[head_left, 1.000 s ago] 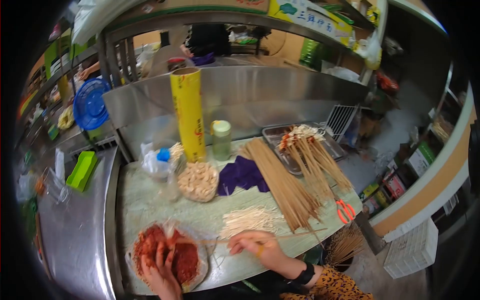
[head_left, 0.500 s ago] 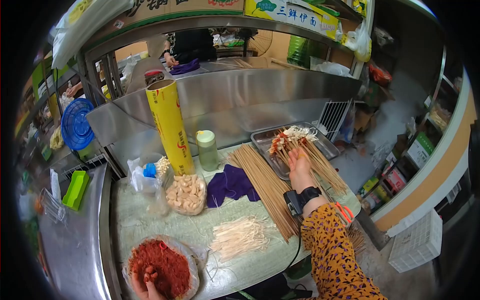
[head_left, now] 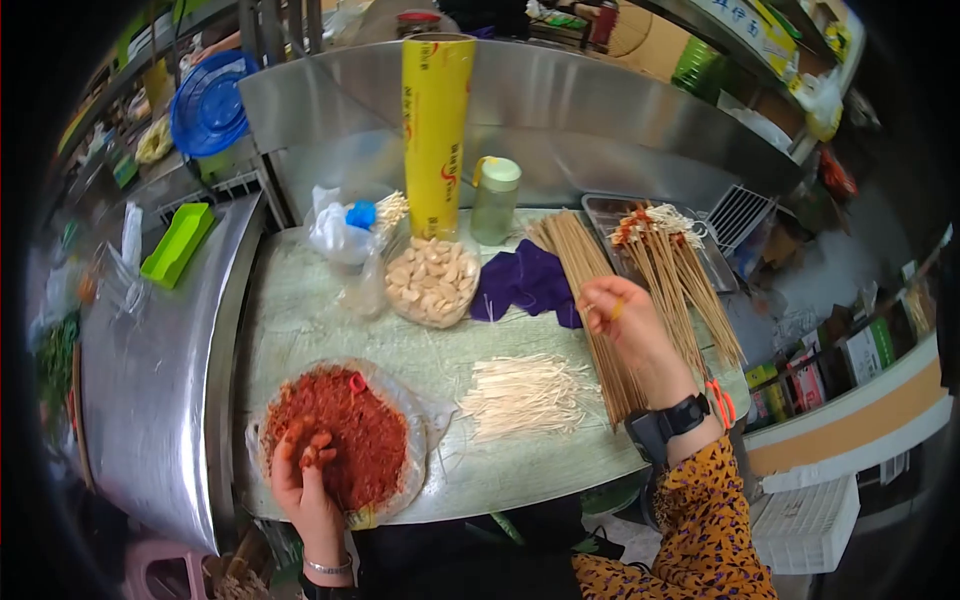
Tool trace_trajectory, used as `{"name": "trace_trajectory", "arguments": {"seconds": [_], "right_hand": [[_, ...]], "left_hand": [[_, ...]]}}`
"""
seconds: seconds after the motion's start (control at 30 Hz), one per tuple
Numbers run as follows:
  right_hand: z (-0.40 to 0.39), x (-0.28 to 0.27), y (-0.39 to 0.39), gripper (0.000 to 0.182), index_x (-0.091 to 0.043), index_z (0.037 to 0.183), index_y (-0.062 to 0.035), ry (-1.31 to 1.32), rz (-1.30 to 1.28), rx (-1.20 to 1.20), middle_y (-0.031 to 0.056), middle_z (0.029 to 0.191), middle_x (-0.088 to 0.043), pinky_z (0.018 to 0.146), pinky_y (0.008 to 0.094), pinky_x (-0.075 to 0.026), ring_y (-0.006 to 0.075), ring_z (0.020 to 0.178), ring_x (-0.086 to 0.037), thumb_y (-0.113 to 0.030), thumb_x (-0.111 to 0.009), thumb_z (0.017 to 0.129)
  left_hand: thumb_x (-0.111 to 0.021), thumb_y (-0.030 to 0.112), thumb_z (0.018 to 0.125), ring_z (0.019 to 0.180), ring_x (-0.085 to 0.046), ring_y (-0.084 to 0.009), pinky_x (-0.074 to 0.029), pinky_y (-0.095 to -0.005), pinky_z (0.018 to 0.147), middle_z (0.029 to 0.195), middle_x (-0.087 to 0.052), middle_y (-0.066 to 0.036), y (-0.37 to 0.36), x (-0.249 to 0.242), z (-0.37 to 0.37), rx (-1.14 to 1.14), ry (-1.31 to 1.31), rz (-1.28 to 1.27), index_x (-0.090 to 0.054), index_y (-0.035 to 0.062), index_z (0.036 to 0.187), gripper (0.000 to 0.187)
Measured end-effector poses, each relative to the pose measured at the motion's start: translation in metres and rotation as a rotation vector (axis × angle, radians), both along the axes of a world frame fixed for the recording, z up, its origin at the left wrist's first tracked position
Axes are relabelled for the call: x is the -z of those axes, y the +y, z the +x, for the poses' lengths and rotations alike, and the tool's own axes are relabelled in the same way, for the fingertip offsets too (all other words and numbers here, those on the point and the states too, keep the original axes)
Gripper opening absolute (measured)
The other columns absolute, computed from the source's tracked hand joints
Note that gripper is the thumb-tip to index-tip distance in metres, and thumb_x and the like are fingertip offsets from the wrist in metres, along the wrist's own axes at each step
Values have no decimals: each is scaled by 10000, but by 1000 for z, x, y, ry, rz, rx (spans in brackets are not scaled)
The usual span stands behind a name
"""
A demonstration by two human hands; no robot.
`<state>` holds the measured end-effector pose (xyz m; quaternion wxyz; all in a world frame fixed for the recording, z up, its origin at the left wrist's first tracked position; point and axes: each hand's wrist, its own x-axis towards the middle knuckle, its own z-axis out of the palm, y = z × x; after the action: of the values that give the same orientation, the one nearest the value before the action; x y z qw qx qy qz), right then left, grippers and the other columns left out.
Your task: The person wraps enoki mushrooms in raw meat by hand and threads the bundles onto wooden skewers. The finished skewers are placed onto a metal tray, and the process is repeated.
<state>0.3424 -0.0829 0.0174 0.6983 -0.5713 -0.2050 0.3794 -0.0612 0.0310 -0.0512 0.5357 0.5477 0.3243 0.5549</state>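
My left hand (head_left: 308,480) is over the near edge of a bag of red minced filling (head_left: 365,450), its curled fingertips smeared with it; whether they pinch some is unclear. My right hand (head_left: 630,325), with a yellow band on one finger, is above the bundle of bare wooden sticks (head_left: 590,270). Its fingers are pressed together; anything between them is too small to make out. A pile of thin white mushroom strands (head_left: 525,397) lies on the pale board between my hands. Behind my right hand, a metal tray (head_left: 728,270) holds sticks with white and red tops (head_left: 655,228).
A bag of pale cloves (head_left: 432,282), purple cloth (head_left: 525,282), yellow roll (head_left: 437,140) and green bottle (head_left: 495,205) stand or lie farther back. Orange-handled scissors (head_left: 722,402) are at the right edge. A metal counter (head_left: 150,380) is at left. Part of another person shows behind the partition.
My right hand has drawn back from the sticks in the tray toward the bare sticks. My left hand has risen a little from the red filling. The view has shifted.
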Motion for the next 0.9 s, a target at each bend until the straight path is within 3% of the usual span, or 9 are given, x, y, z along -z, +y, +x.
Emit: {"name": "trace_trajectory", "arguments": {"seconds": [0.07, 0.1, 0.17, 0.27, 0.4, 0.5, 0.57, 0.7, 0.9], "right_hand": [[-30, -3, 12, 125, -631, 944, -49, -490, -191, -283, 59, 831, -660, 613, 279, -491, 148, 633, -602, -113, -627, 837], [-39, 2, 19, 125, -631, 944, -49, -490, -193, -293, 59, 831, -660, 613, 279, -491, 148, 633, -602, -113, -627, 837], [-52, 19, 34, 161, -635, 907, -49, -1097, -332, -449, 94, 850, -661, 659, 335, -497, 226, 706, -628, -108, -675, 763], [-67, 34, 53, 207, -631, 896, -58, -1417, -478, -524, 115, 865, -654, 714, 377, -489, 290, 808, -625, -98, -696, 703], [-79, 37, 70, 230, -629, 892, -54, -1453, -723, -716, 115, 869, -648, 736, 383, -484, 299, 859, -617, -90, -695, 675], [-75, 37, 70, 254, -631, 911, -48, -1427, -650, -744, 123, 877, -646, 737, 380, -482, 299, 853, -615, -89, -702, 671], [-73, 28, 69, 271, -636, 924, -44, -1379, -654, -737, 123, 869, -646, 732, 368, -483, 292, 843, -617, -101, -715, 671], [-62, 29, 64, 274, -652, 947, -20, -1208, -529, -660, 113, 812, -645, 686, 300, -478, 221, 756, -614, -115, -743, 707], [-54, 24, 65, 216, -660, 957, -18, -1141, -513, -713, 127, 816, -652, 688, 290, -483, 208, 732, -619, -67, -689, 749]], "left_hand": [[-525, 125, 913, 974, -596, -189, -505, -287, 775, 1179, -556, -113, -2, -6, 2, -14, 7, 7, -480, -18, 1238, 358], [-499, 80, 894, 967, -595, -190, -503, -292, 783, 1168, -562, -119, -3, -8, 1, 1, 16, 4, -489, -29, 1222, 345], [-499, 54, 884, 946, -594, -179, -498, -290, 785, 1130, -579, -120, -4, -14, 3, 15, 6, 5, -509, -40, 1191, 322], [-570, 185, 898, 929, -600, -165, -500, -271, 752, 1100, -593, -99, -3, -10, 1, 26, 56, 15, -518, -34, 1194, 372], [-580, 175, 893, 911, -599, -153, -498, -266, 749, 1085, -600, -93, -3, -9, 0, 28, 31, 1, -529, -37, 1178, 359], [-585, 156, 890, 906, -596, -146, -497, -262, 745, 1095, -597, -91, -3, -10, 0, 43, 0, -22, -531, -37, 1175, 348], [-546, 39, 874, 909, -600, -165, -497, -279, 764, 1138, -564, -109, -3, -11, -1, 54, -17, -50, -538, -38, 1120, 257], [-542, 35, 873, 912, -600, -166, -499, -279, 764, 1144, -560, -114, -3, -10, -1, 51, -41, -50, -547, -38, 1107, 245], [-539, 51, 884, 907, -603, -165, -504, -279, 763, 1161, -553, -126, -3, -15, -1, 44, -6, -31, -568, -40, 1076, 214]]}}
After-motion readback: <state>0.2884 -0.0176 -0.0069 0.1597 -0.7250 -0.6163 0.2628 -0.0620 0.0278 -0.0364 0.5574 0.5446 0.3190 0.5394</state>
